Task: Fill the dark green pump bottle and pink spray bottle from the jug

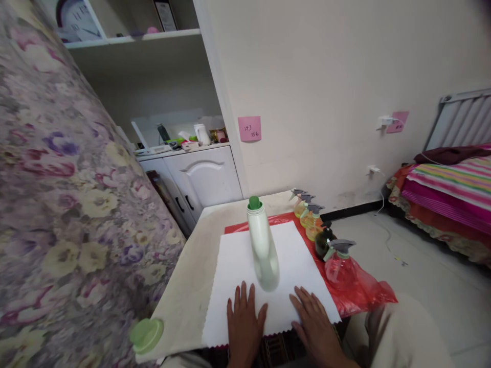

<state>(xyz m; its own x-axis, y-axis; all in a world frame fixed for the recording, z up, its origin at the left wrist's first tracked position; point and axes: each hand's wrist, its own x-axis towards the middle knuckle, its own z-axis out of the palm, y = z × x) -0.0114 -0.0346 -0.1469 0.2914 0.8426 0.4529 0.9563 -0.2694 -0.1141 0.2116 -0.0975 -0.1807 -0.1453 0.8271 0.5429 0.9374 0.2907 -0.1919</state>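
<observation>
A pale green plastic jug (262,240) with a side handle stands upright on a white cloth (230,276). Its neck shows a dark green spout (253,203) and no outer cap. My left hand (244,319) lies flat on the near edge of the cloth, fingers spread, a little left of the jug's base. To the right of the base, my right hand (312,319) rests palm down on the cloth with its fingers stretched out. Neither hand touches the jug. A light green cap (146,336) sits at the table's near left corner.
Red plastic sheeting (368,294) runs under the cloth and along the table's right side. On it stand several spray bottles (339,268) and a dark pump bottle (324,243). A floral curtain (84,220) hangs at left, before a white cabinet (207,176). A bed (452,189) is at right.
</observation>
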